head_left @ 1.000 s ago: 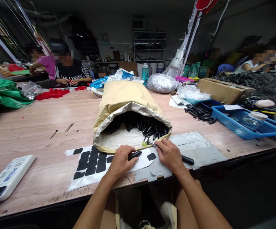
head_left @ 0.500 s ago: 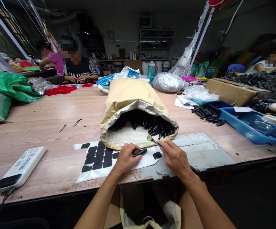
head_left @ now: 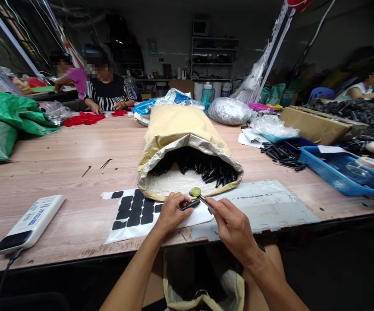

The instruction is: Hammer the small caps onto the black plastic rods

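Note:
My left hand (head_left: 172, 214) is closed on a slim black cylindrical piece (head_left: 191, 204), holding it low over the white sheet (head_left: 122, 235) of black rounded-square stickers (head_left: 135, 209). In my right hand (head_left: 234, 224) is a small tool with a thin dark shaft and a round yellow-green head (head_left: 196, 191). That head hovers just above the black piece; whether they touch, I cannot tell. Directly beyond both hands lies a tan woven sack (head_left: 183, 121), its mouth facing me, with many black pieces (head_left: 212, 170) inside.
A grey plastic sheet (head_left: 264, 207) lies right of the stickers. A white power bank (head_left: 29, 224) with a cable is at left. Blue tray (head_left: 338, 172), cardboard box (head_left: 322, 125) and black parts fill the right. Another sack (head_left: 238, 285) hangs below the table edge. Co-workers sit across.
My right hand has brought the tool's round head leftward, over toward the black piece. The left hand keeps its hold. The view has shifted slightly.

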Available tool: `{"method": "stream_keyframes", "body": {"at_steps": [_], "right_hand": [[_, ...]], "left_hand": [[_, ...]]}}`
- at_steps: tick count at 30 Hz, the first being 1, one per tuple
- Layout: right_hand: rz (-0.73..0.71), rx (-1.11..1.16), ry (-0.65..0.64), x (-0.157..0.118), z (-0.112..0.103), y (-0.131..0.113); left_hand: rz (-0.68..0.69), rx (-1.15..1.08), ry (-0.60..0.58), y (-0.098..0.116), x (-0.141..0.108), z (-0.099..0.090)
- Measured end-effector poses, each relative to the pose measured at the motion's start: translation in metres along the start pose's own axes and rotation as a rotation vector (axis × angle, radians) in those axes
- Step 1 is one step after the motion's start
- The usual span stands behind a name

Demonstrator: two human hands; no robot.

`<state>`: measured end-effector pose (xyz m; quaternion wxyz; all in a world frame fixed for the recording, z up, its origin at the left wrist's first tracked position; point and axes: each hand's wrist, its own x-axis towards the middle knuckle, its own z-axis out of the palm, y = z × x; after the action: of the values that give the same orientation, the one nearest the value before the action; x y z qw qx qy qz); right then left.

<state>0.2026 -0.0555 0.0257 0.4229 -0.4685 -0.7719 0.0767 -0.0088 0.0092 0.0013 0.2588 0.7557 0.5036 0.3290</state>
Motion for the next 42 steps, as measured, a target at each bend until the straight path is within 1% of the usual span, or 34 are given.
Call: {"method": "stream_keyframes", "body": {"at_steps": [3,8,10,18,21,24,27,28,32,33,35,39,41,42], "right_hand": [[0.017,-0.03,-0.023,-0.002,0.004,0.002],[0.094,-0.105,-0.096,-0.01,0.014,0.009],[0.112,-0.121,-0.106,-0.013,0.016,0.011],[0.111,-0.106,-0.111,-0.014,0.014,0.012],[0.086,-0.082,-0.062,-0.007,0.008,0.005],[0.037,-0.003,0.036,0.0,0.002,-0.006],[0.001,0.05,0.094,-0.001,0.002,-0.014],[-0.001,0.04,0.082,-0.003,0.004,-0.014],[0.065,-0.063,-0.08,-0.015,0.014,-0.006],[0.082,-0.074,-0.095,-0.016,0.015,-0.004],[0.097,-0.062,-0.053,-0.013,0.011,-0.003],[0.101,-0.015,0.088,-0.004,-0.002,-0.008],[0.104,-0.027,0.105,-0.003,-0.003,-0.008],[0.109,-0.05,0.082,-0.005,-0.002,-0.007]], "left_hand": [[0.001,0.008,-0.001,0.001,0.0,-0.001],[0.008,0.021,0.009,-0.001,-0.001,-0.001],[0.008,0.021,0.01,-0.002,-0.001,-0.001],[0.024,0.032,0.019,0.001,-0.001,0.0],[0.01,0.024,0.012,0.0,-0.001,0.0],[-0.002,0.021,0.001,-0.003,-0.001,0.001],[0.001,0.025,0.002,-0.004,-0.001,0.001],[0.002,0.029,0.006,-0.004,-0.001,0.001],[0.006,0.05,0.017,-0.002,-0.001,0.0],[0.005,0.048,0.017,-0.002,0.0,0.0],[0.0,0.032,0.012,-0.002,0.0,0.001],[-0.009,0.027,0.002,-0.005,0.001,0.002],[-0.005,0.031,0.002,-0.006,0.001,0.002],[-0.001,0.032,0.003,-0.005,0.001,0.002]]}}
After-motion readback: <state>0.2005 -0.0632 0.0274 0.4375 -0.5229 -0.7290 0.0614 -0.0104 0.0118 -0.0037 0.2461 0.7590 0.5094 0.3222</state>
